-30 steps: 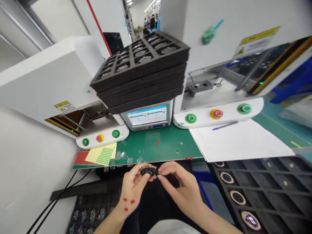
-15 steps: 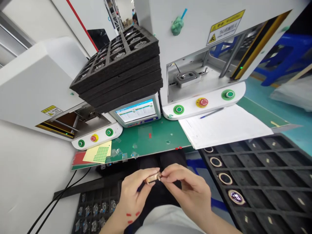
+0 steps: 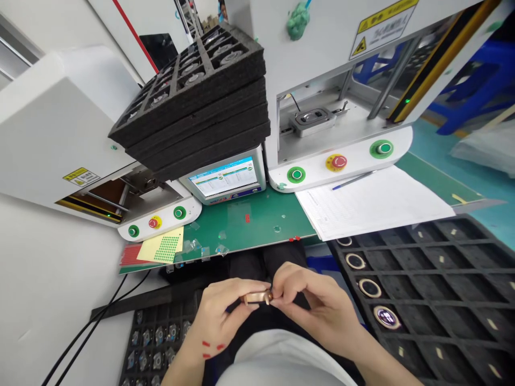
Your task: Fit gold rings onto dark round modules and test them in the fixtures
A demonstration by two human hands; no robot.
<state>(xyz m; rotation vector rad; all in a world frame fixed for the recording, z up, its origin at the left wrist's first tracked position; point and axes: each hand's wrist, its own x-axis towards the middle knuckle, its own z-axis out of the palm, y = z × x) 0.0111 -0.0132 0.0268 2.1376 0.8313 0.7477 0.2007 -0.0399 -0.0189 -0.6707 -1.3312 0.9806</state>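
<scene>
A rose-gold watch case [image 3: 256,297] with lugs is held edge-on over my lap. My left hand [image 3: 222,305] is closed around its left end, thumb below and fingers above; red marks show on the wrist. My right hand [image 3: 308,300] pinches at the case's right end, thumb and forefinger pressed together at its side. Whatever small part lies between those fingertips is hidden. To the right, a black foam tray [image 3: 438,289] holds several round watches in its left column, among them a watch with a lit display [image 3: 387,317].
A stack of black foam trays [image 3: 193,123] rests above a small screen [image 3: 225,179]. White press machines stand at left [image 3: 52,128] and right [image 3: 341,161]. Papers [image 3: 374,206] and a pen [image 3: 350,181] lie on the green bench [image 3: 225,222]. Another parts tray [image 3: 156,343] sits lower left.
The watch case has moved slightly right and turned more level. My right hand's fingers have curled more at its side, and the view has shifted a little.
</scene>
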